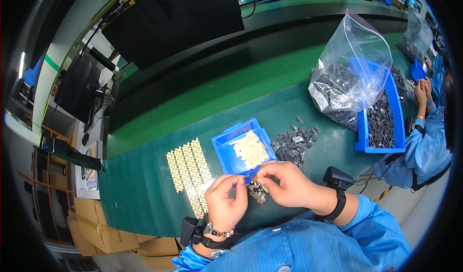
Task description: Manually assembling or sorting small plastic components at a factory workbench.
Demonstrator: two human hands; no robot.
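Over the near edge of a blue tray [219,151], my two hands meet fingertip to fingertip. My left hand [225,202] is closed in a pinch on a small dark grey piece [248,177]. My right hand [292,187] pinches a tiny yellowish piece [255,179] right against it; fingers partly hide both. Small cream-coloured pieces [251,149] lie heaped in the tray. Left of it is a flat sheet of cream pieces in a zigzag pattern [188,168]. Below my fingertips sits a little pile of mixed greyish and pale pieces [258,194].
Loose dark grey pieces [294,144] are heaped right of the tray. Farther right stand a clear plastic bag [345,74] and a larger blue bin [381,149], both with dark pieces. A co-worker's hands [423,91] are at the far right. A black panel [178,21] overhangs the bench.
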